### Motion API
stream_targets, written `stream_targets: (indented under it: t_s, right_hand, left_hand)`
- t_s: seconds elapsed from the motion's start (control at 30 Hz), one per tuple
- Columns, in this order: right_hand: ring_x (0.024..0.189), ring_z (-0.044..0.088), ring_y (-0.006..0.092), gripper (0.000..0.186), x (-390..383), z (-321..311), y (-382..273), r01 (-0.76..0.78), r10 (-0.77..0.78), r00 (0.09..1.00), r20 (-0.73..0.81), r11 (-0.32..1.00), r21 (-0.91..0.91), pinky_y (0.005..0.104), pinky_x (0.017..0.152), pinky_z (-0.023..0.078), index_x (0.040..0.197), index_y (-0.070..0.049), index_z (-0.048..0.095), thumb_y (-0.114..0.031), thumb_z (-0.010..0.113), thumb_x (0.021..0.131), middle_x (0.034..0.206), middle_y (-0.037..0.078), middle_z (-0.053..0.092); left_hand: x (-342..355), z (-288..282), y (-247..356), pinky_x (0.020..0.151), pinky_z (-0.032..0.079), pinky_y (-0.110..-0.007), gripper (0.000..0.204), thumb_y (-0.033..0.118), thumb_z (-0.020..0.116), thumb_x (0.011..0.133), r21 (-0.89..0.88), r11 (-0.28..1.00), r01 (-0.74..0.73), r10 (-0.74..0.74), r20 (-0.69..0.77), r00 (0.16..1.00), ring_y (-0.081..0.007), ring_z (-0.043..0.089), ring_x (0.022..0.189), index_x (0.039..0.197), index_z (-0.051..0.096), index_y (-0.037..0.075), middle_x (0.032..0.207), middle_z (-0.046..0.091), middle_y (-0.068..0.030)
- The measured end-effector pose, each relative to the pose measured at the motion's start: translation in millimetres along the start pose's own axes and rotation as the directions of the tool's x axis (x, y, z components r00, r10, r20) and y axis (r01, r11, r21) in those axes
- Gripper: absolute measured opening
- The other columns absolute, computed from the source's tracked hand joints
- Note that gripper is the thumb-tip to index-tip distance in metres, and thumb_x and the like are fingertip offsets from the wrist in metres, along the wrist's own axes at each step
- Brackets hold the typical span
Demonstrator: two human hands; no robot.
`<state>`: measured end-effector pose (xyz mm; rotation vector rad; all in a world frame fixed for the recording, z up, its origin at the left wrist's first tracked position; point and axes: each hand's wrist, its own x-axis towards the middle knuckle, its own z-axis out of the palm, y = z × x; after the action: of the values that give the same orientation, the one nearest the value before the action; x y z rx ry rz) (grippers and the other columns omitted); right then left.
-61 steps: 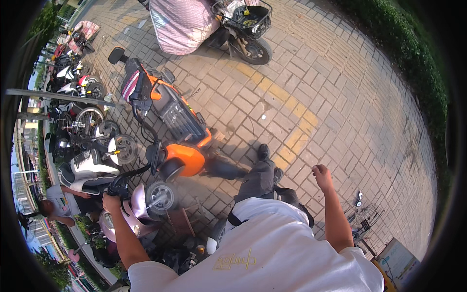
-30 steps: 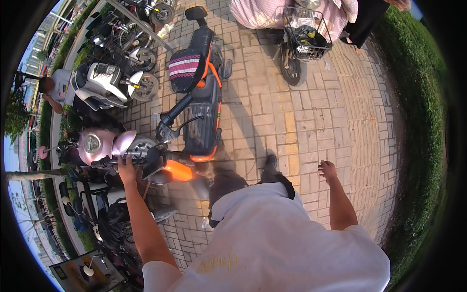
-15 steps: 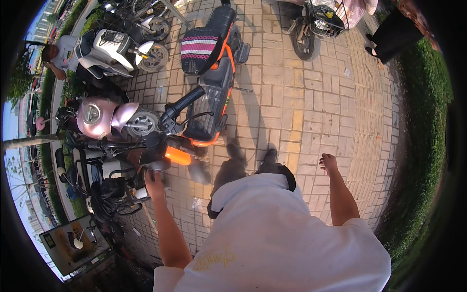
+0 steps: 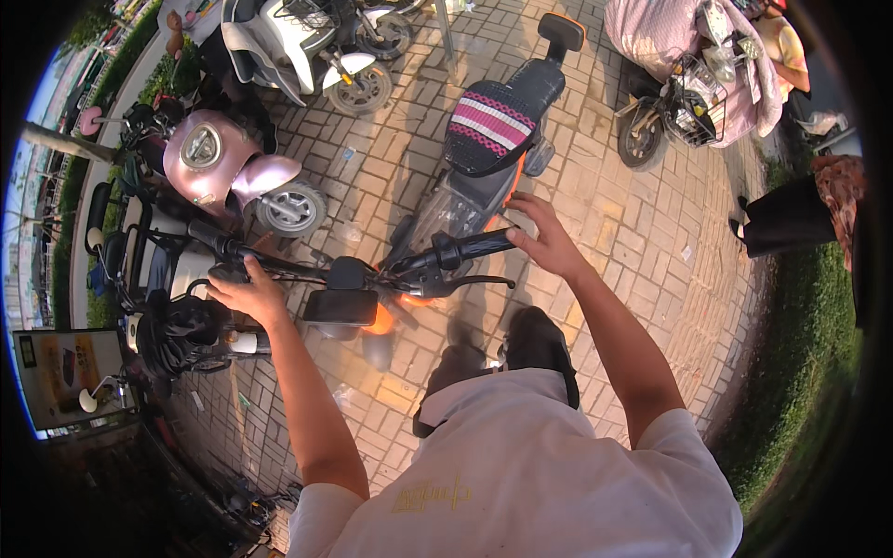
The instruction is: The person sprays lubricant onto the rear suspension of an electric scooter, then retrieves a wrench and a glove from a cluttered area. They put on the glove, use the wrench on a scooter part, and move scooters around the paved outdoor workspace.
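brick paving (image 4: 642, 232) runs under everything, with a strip of grass (image 4: 800, 353) along the right edge. at the middle stands a black and orange scooter (image 4: 465, 200) with a striped seat (image 4: 491, 123), its handlebar (image 4: 372, 270) lying across the view just ahead of the person. the left hand (image 4: 246, 293) is closed around the left grip (image 4: 216, 244). the right hand (image 4: 547, 240) rests at the end of the right grip (image 4: 465, 248), fingers curled loosely over it, thumb alongside; a brake lever (image 4: 465, 282) sits just below the grip. a dark phone mount (image 4: 339, 305) hangs at the bar's centre. to the left, a pink scooter (image 4: 223, 172) is parked close by, and a white scooter (image 4: 288, 46) stands beyond it. at upper right, a cycle with a wire basket (image 4: 693, 116) is draped in a pink cover (image 4: 651, 37). a person in dark clothing (image 4: 791, 219) stands at the right edge.
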<state>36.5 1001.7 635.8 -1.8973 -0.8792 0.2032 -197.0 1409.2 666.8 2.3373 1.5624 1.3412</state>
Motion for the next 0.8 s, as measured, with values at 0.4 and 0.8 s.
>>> stream_targets:
  t_s: [0.4, 0.8]
  right_hand:
    - [0.067, 0.063, 0.0206, 0.045, 52.7, 48.7, -6.0, -0.221, 0.038, 0.813, 0.582, 0.944, 0.246, 0.0317, 0.063, 0.047, 0.103, -0.005, 0.065, -0.035, 0.076, 0.071, 0.075, 0.012, 0.065]
    - [0.078, 0.066, 0.0265, 0.046, 109.6, 72.8, -29.5, -0.223, 0.090, 0.832, 0.548, 0.958, 0.181, 0.0336, 0.070, 0.050, 0.104, -0.008, 0.065, -0.041, 0.073, 0.073, 0.084, 0.013, 0.067]
  left_hand:
    - [65.8, 56.0, -42.2, 0.107, 0.026, -0.048, 0.082, 0.045, 0.048, 0.090, 0.273, 0.949, 0.160, -0.258, 0.378, 0.889, -0.0393, 0.030, 0.131, 0.141, 0.013, -0.007, 0.140, 0.032, -0.0264]
    - [87.3, 76.5, -34.9, 0.105, 0.021, -0.060, 0.087, 0.029, 0.065, 0.082, 0.478, 0.878, 0.041, -0.316, 0.512, 0.799, -0.0315, 0.028, 0.136, 0.147, 0.011, 0.006, 0.153, 0.018, -0.0092]
